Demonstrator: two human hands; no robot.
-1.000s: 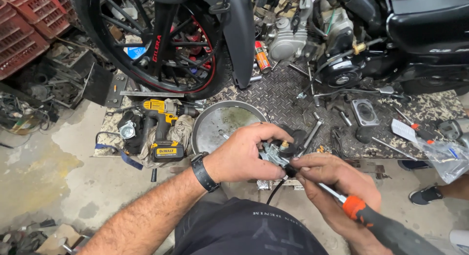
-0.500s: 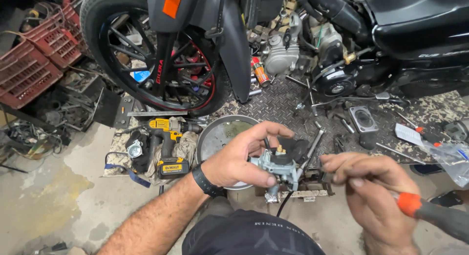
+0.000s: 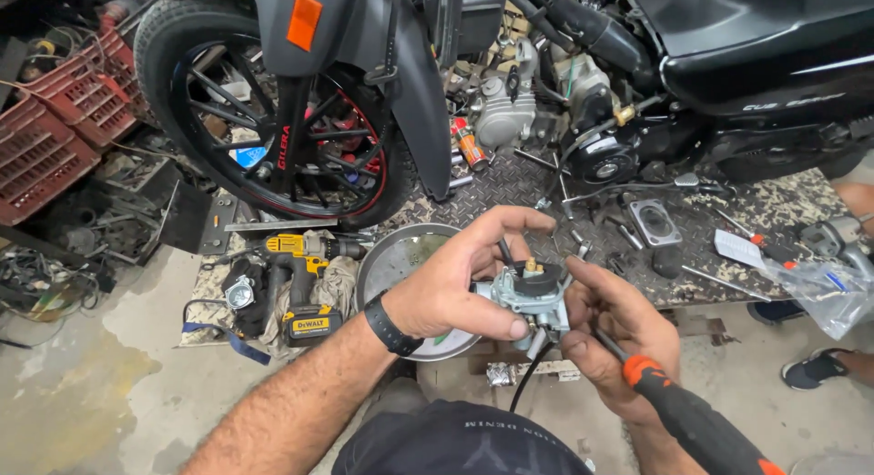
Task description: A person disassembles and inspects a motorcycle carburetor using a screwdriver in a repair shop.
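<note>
A small metal carburettor with a black round cap and a brass tip sits between both hands at the centre of the view. My left hand, with a black band on the wrist, grips its left side with thumb under and fingers over. My right hand holds a screwdriver with a black and orange handle, fingers touching the carburettor's right side. A black cable hangs below the part.
A black motorcycle stands on a checker-plate ramp, front wheel at the left. A round metal pan lies under my left hand, a yellow cordless drill left of it. Red crates sit far left; loose tools and a plastic bag lie to the right.
My right hand has come back in against the carburettor with the screwdriver after drifting right. The view has tilted up a little, showing more of the motorcycle.
</note>
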